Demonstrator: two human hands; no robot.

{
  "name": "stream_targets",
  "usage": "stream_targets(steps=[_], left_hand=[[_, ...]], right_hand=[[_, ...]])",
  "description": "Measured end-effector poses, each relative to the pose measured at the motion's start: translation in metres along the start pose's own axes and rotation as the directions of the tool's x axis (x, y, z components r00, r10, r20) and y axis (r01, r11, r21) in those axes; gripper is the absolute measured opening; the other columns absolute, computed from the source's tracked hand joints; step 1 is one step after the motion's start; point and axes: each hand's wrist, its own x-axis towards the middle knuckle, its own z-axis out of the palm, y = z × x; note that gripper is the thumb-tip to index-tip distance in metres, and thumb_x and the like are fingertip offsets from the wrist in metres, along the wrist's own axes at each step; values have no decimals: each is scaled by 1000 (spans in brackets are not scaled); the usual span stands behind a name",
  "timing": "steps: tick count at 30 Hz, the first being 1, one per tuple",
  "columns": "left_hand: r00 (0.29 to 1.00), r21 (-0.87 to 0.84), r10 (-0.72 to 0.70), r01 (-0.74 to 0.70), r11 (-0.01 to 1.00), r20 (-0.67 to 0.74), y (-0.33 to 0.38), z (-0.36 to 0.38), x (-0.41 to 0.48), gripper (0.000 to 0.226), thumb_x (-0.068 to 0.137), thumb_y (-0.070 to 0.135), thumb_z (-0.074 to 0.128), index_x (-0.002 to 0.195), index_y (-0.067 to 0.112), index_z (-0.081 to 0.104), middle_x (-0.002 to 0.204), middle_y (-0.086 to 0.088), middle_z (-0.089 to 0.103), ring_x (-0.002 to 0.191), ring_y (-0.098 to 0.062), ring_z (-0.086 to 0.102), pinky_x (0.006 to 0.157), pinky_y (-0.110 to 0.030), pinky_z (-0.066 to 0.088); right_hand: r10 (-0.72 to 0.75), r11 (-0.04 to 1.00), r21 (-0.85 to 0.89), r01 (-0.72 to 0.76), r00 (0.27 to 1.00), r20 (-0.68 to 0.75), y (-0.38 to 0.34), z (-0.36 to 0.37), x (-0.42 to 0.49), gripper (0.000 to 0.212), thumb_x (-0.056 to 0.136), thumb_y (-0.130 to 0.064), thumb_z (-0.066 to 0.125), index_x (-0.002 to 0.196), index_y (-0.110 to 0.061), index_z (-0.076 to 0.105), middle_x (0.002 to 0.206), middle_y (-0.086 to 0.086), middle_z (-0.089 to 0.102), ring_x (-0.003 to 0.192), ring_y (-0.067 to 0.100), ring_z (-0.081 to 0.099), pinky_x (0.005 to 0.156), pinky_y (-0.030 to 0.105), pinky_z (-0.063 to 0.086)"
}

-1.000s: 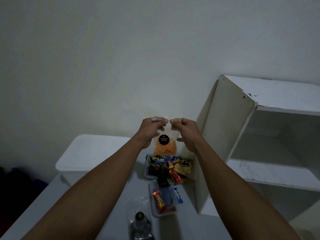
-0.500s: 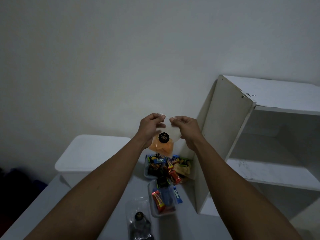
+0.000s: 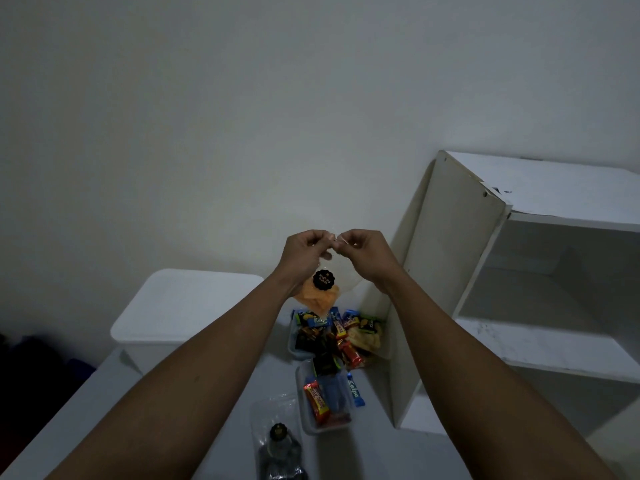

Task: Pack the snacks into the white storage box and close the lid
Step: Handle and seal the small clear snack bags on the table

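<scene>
Pinching the chip bag's top edge with my left hand and right hand, knuckles close together. Bag hangs above the snack tray. White box, lid on, sits left on the surface.

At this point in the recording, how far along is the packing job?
Early, it seems. Done: nothing visible; the white storage box stands with its lid on, contents hidden. In hand: the left hand and right hand pinch the top of a clear bag of orange chips. Left: that bag, the wrapped snacks in two trays and a dark bag, then closing the box.
</scene>
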Motion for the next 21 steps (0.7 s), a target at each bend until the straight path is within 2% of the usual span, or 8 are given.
stream_targets(steps=[2, 4, 7, 11, 14, 16, 19, 21], left_hand=[[998, -3, -28, 29, 1000, 51, 0, -5, 0, 15, 97, 22, 60, 96, 15, 72, 90, 0, 73, 77, -13, 64, 73, -32, 49], [999, 5, -29, 29, 1000, 43, -1, -5, 1, 14, 97, 22, 60, 95, 14, 72, 89, 0, 73, 75, -13, 64, 73, -32, 49], [999, 17, -6, 7, 1000, -53, -3, 0, 1, 15, 97, 18, 59, 96, 10, 71, 89, -3, 71, 70, -10, 61, 68, -25, 46], [984, -29, -8, 3, 1000, -178, -5, 5, 2, 13, 95, 18, 61, 96, 10, 72, 80, 0, 68, 65, -6, 58, 60, -19, 44], [972, -51, -4, -9, 999, -234, -8, 5, 1, 10, 95, 18, 63, 94, 13, 72, 75, 1, 66, 61, -2, 58, 59, -19, 44], [968, -80, -17, -3, 997, -250, -9, 3, 1, 9, 94, 18, 63, 93, 14, 72, 74, -1, 66, 64, -6, 59, 64, -23, 47], [962, -134, -49, 14, 991, -268, -10, 0, 0, 8, 94, 19, 64, 91, 18, 72, 75, -1, 66, 69, -11, 59, 69, -30, 51], [957, -187, -75, 23, 982, -279, -8, -2, -1, 9, 94, 18, 64, 88, 20, 70, 77, -1, 65, 69, -11, 59, 71, -33, 52]], right_hand=[[7, 1000, -28, -6, 1000, 20, 2, -2, 3, 16, 90, -22, 70, 91, -6, 73, 93, 10, 73, 93, 24, 68, 87, 37, 54], [31, 999, -36, -31, 999, 22, 4, -2, 4, 14, 89, -19, 71, 90, -6, 73, 91, 9, 72, 91, 20, 68, 84, 33, 54], [82, 996, 39, -82, 997, 8, 2, 2, 2, 16, 89, -18, 71, 92, -2, 73, 89, 7, 72, 83, 12, 65, 74, 22, 50], [157, 978, 141, -151, 987, -37, 1, 6, 1, 22, 87, -21, 74, 96, -2, 74, 90, 9, 73, 84, 16, 65, 76, 28, 51], [196, 967, 178, -184, 979, -53, 0, 5, -5, 24, 87, -23, 73, 101, -3, 74, 86, 4, 71, 77, 10, 63, 54, 16, 42], [225, 957, 198, -210, 973, -58, 0, 4, -10, 26, 89, -24, 72, 106, -4, 72, 91, 5, 71, 74, 6, 63, 48, 17, 36], [278, 930, 269, -250, 958, -70, 4, 3, -14, 28, 88, -24, 72, 108, -4, 71, 104, 10, 73, 79, 11, 67, 63, 21, 37], [330, 899, 326, -293, 942, -65, 6, 3, -15, 25, 86, -25, 74, 104, -7, 72, 104, 7, 74, 82, 13, 69, 84, 34, 38]])
